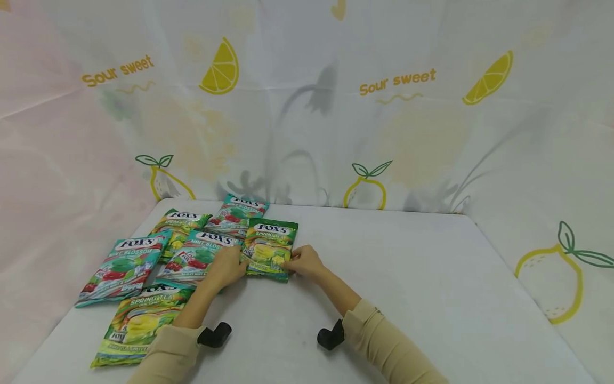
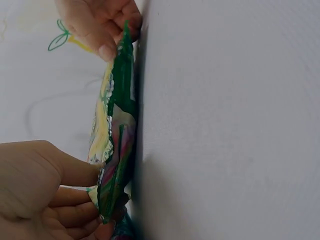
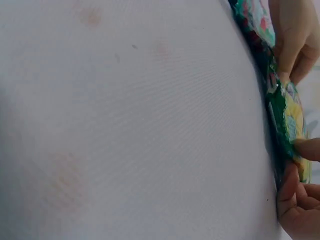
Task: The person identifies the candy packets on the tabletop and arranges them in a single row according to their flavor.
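Note:
A green Spring Tea candy bag (image 1: 269,249) lies face up on the white table, with both hands at its lower sides. The left hand (image 1: 227,268) pinches its left edge, thumb on top; in the left wrist view that hand (image 2: 45,190) has thumb and fingers on either side of the bag (image 2: 117,135). My right hand (image 1: 307,262) pinches the right edge; the right wrist view shows this hand (image 3: 302,200) with its thumb on the bag (image 3: 287,112). Beside the left hand is a teal Mint Blossom bag (image 1: 192,256).
Another teal bag (image 1: 235,213) lies behind, and a green one (image 1: 178,226) at the back left. Further left is a teal bag (image 1: 122,269); a green bag (image 1: 144,320) lies near the left forearm. A printed cloth (image 1: 297,106) hangs behind the table (image 1: 408,298).

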{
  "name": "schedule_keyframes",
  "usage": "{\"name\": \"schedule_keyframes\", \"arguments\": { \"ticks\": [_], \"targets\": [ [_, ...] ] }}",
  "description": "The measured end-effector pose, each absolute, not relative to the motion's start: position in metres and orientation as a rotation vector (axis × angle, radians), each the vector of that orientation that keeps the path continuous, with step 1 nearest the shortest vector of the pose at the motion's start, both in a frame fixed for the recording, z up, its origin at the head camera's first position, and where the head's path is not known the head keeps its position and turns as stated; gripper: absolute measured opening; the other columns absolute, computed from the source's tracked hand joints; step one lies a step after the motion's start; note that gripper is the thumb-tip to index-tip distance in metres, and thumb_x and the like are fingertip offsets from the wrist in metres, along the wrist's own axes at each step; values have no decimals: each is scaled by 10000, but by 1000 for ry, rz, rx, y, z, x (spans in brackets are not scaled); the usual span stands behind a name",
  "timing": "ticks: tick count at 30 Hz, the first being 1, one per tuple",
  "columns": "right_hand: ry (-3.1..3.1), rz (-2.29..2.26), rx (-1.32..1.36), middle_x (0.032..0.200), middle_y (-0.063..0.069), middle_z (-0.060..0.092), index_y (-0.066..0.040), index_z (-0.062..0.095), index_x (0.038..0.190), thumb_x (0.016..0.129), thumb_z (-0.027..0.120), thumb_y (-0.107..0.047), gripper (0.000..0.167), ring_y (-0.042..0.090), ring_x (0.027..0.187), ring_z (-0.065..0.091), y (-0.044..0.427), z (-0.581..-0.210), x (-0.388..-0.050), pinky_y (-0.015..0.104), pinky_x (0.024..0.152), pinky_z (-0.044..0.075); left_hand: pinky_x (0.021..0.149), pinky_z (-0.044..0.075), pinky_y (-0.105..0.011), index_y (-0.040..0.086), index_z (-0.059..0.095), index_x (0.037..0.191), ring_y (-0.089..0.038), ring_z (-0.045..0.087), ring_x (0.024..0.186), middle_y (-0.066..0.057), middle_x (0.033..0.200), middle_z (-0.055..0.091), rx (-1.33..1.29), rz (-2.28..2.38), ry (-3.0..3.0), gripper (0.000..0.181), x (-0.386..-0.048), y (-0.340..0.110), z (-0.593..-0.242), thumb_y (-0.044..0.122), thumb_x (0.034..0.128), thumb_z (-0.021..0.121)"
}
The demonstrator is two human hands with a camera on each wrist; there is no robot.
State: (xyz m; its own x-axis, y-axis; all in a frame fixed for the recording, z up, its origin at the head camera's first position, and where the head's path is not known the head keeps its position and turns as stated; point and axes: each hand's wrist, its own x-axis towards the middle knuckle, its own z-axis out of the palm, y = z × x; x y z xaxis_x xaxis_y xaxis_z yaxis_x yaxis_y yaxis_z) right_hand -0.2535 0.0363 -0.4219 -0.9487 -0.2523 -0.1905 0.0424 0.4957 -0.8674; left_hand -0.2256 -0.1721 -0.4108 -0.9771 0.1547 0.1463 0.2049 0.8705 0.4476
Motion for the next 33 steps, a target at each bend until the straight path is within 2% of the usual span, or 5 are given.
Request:
{"name": "schedule_keyframes", "arguments": {
  "ticks": [6,13,21,28,33],
  "targets": [
    [2365,-1514,-90,779,64,656,93,668,1001,796,717,-78,271,106,627,525,38,-422,-254,206,544,458,578,435,-361,-168,612,1001,-226,503,629,-231,829,649,-227,-791,-2896,282,-228,-168,-413,-31,754,607],
    [2296,-1644,-14,866,93,673,89,647,1081,824,685,-43,291,105,627,517,42,-422,-253,204,533,446,695,525,-439,-137,649,966,-339,637,783,-241,848,666,-170,-1069,-2722,208,-229,-167,-422,-54,781,604],
    [2320,-1641,-13,986,106,681,53,648,1136,825,699,-65,336,109,673,505,58,-417,-255,210,557,433,657,549,-403,-129,660,950,-352,660,748,-254,833,672,-208,-1251,-2523,166,-226,-156,-428,-62,800,638],
    [2343,-1664,-57,1051,138,658,62,653,1123,813,694,-20,323,137,811,537,76,-412,-252,227,612,465,686,545,-405,-124,663,947,-347,661,765,-245,839,676,-207,-1329,-2401,162,-223,-140,-434,-72,793,667],
    [2371,-1687,-72,1075,161,626,77,647,1120,813,656,36,310,178,917,531,91,-409,-249,245,641,490,682,543,-348,-106,674,937,-313,660,762,-209,833,683,-191,-1368,-2370,144,-221,-127,-434,-65,799,666]
  ]
}}
